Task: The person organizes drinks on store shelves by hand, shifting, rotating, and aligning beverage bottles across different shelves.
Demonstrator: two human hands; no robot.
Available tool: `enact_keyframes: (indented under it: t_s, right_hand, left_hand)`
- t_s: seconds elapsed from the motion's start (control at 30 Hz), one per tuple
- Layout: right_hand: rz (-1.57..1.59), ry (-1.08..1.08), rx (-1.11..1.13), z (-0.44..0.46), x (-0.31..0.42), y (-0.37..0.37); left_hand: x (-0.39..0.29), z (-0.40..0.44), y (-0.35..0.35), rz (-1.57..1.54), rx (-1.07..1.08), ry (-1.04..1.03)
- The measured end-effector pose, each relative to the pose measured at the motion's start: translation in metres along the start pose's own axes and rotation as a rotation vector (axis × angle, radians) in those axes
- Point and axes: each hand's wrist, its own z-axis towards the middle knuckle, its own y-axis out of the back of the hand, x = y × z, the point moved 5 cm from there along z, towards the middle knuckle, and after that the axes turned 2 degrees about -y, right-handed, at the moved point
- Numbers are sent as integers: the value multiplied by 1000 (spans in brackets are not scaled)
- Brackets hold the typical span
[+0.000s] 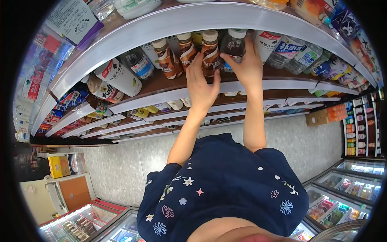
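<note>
Three brown Nescafe coffee bottles with cream caps stand side by side on the shelf. My left hand (202,90) is at the rightmost coffee bottle (210,50), its fingers on the left side and its thumb low on the right. The middle coffee bottle (186,49) is just left of those fingers, and the left coffee bottle (166,60) leans a little. My right hand (249,70) closes around a clear bottle (232,47) with a white cap and dark contents, thumb on its left and fingers on its right. Part of its label is hidden.
White bottles with red-and-black print (121,77) (267,45) flank the row. Water bottles (300,56) lie toward the right. A pale shelf edge (193,18) arches closely above the caps. Lower shelves hold more drinks. Cartons (318,118) and lit glass-topped coolers (338,201) stand behind.
</note>
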Motion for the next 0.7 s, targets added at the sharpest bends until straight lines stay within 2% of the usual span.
enact_keyframes:
  t_s: [0.03, 0.23, 0.3, 0.37, 0.43, 0.63, 0.7]
  right_hand:
    - [-100, 118, -63, 0, 2, 0]
    - [298, -142, 84, -8, -4, 27]
    - [318, -71, 23, -10, -3, 41]
    - [360, -89, 20, -9, -8, 54]
    - [459, -19, -1, -8, -12, 65]
    - [505, -26, 41, -20, -17, 69]
    - [491, -33, 51, -24, -19, 69]
  left_hand:
    - [0, 1, 0, 31, 1, 13]
    - [-7, 11, 4, 176, 90, -5]
    - [-11, 11, 4, 167, 167, 3]
    - [-12, 8, -3, 91, 201, 67]
    - [-10, 4, -12, 38, 223, 134]
    - [-5, 5, -33, -112, 228, 131]
    - [6, 9, -30, -236, 352, 152]
